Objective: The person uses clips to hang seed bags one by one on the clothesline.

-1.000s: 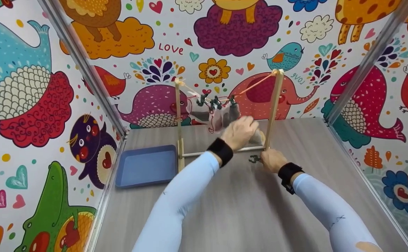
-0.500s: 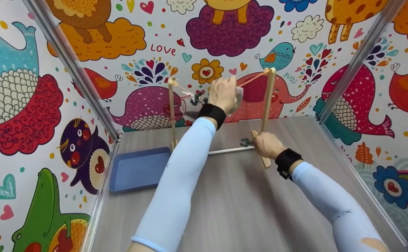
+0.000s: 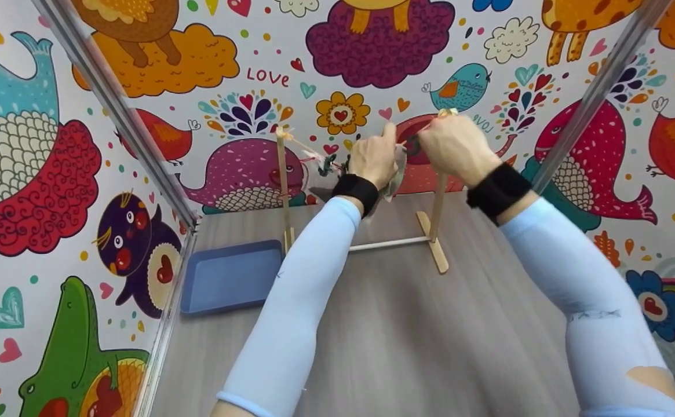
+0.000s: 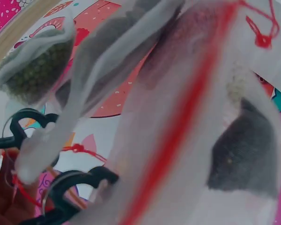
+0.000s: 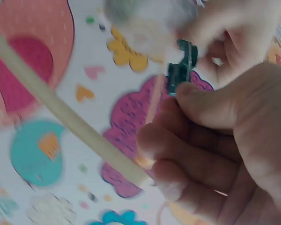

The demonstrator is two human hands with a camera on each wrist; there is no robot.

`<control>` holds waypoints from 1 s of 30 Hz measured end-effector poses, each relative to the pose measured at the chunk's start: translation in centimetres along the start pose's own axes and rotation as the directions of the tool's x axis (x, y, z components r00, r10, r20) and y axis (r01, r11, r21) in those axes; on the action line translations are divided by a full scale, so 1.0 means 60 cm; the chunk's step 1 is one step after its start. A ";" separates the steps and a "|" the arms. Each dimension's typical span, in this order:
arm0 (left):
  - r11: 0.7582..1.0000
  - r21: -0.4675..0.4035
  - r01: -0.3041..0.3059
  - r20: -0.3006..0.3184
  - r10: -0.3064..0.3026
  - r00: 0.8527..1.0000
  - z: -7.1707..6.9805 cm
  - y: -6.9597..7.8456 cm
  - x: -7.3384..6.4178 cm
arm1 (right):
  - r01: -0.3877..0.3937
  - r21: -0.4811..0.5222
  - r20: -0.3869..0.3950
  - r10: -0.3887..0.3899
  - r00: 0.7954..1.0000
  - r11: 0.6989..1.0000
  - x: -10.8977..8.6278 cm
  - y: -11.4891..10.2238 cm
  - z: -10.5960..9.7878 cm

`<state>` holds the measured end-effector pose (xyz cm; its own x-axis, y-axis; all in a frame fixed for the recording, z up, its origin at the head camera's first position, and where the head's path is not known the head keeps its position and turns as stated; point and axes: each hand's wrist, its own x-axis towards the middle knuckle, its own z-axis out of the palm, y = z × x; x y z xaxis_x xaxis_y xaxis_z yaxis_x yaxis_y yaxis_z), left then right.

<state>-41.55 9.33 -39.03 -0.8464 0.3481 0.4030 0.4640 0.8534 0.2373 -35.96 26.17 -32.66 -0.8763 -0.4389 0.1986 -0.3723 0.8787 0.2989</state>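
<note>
My left hand (image 3: 374, 157) pinches the top of a white gauze drawstring bag at the cord; the bag (image 3: 396, 172) hangs beside it. Between the thumb and fingers of my right hand (image 3: 456, 142) is a dark green clip (image 5: 182, 68), close to the left hand. In the left wrist view hang several gauze bags, among them one of green beans (image 4: 40, 70) and one with dark contents (image 4: 246, 150). A second green clip (image 4: 75, 187) sits near the left fingers (image 4: 9, 199). The left hand hides part of the hung row.
The cord (image 3: 299, 145) runs between two wooden posts, left (image 3: 283, 185) and right (image 3: 438, 202). A white rod (image 3: 392, 244) joins them low down. At left lies a blue tray (image 3: 230, 277) on the grey table (image 3: 372, 324). Behind stands a patterned wall.
My left hand has risen from low by the right post to the cord with the bag. The right hand has let go of the post's base and lifted the clip up to the cord.
</note>
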 end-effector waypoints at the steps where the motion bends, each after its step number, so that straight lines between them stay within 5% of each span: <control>1: 1.000 0.014 -0.010 -0.007 0.010 1.000 0.000 -0.001 -0.001 | 0.010 -0.035 -0.003 -0.010 1.000 0.999 0.011 0.001 -0.015; 9: 0.994 0.094 -0.050 -0.023 0.052 0.998 0.010 -0.003 -0.013 | 0.056 -0.093 0.039 -0.052 0.998 0.994 0.065 -0.022 -0.003; 14: 0.993 0.088 -0.074 -0.062 0.080 0.995 0.014 -0.009 -0.020 | 0.104 -0.111 0.029 -0.102 0.994 0.988 0.064 -0.018 0.008; 21: 0.963 0.228 -0.142 -0.136 0.176 0.975 0.014 -0.012 -0.033 | 0.112 -0.032 -0.057 -0.113 0.992 0.993 0.046 -0.010 0.040; 26: 0.965 0.221 -0.138 -0.143 0.172 0.975 0.011 -0.022 -0.043 | 0.060 0.093 -0.118 -0.049 0.992 0.994 0.036 -0.008 0.076; 30: 0.961 0.158 -0.227 -0.199 0.256 0.946 0.004 -0.039 -0.065 | -0.016 0.169 -0.143 0.041 0.989 0.985 0.019 -0.006 0.109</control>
<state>-39.39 6.08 -41.37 -0.6294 0.4707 0.6183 0.5970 0.8022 -0.0030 -38.82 26.61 -38.64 -0.8378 -0.4253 0.3424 -0.4048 0.9047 0.1334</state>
